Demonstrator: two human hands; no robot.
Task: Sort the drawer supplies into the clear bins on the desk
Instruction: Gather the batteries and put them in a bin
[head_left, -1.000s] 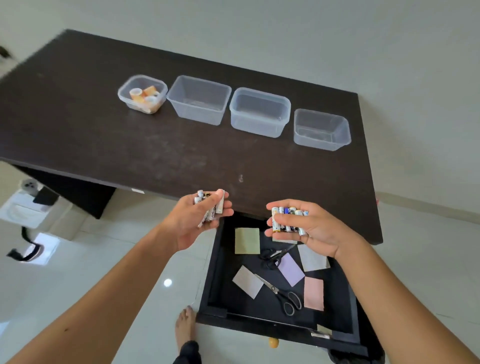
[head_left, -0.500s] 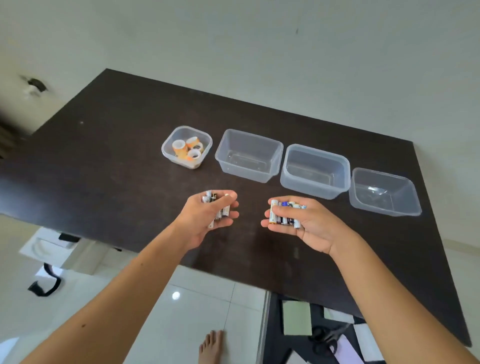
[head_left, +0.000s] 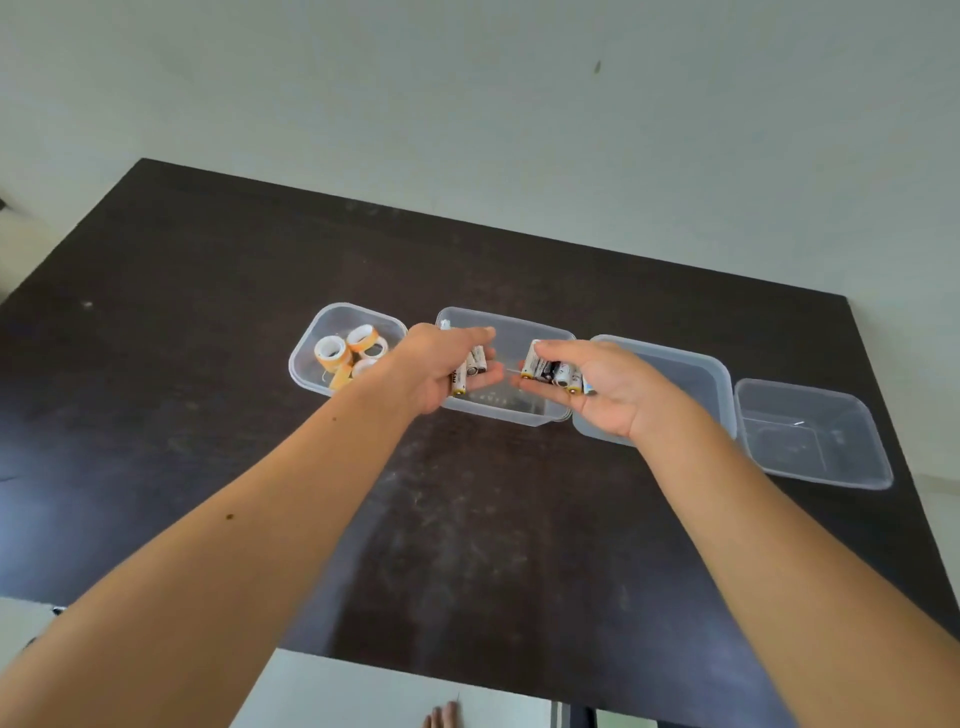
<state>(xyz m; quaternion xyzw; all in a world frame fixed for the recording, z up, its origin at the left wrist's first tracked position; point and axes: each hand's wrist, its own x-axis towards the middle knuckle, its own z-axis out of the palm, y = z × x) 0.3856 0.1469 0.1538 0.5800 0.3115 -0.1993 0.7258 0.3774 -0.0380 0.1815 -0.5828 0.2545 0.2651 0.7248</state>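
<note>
Centrally, both hands, left (head_left: 441, 371) and right (head_left: 597, 389), gripped batteries (head_left: 553, 371) above the second clear bin (head_left: 519, 410) on a dusty dark desk (head_left: 208, 364) against a pale wall (head_left: 467, 104).

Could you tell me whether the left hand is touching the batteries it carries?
Touching: the head view shows the left hand curled around its batteries.

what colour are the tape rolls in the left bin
Orange with white cores, seen in the head view: tape rolls.

Head camera looks steeply down at desk (head_left: 208, 364).
</note>
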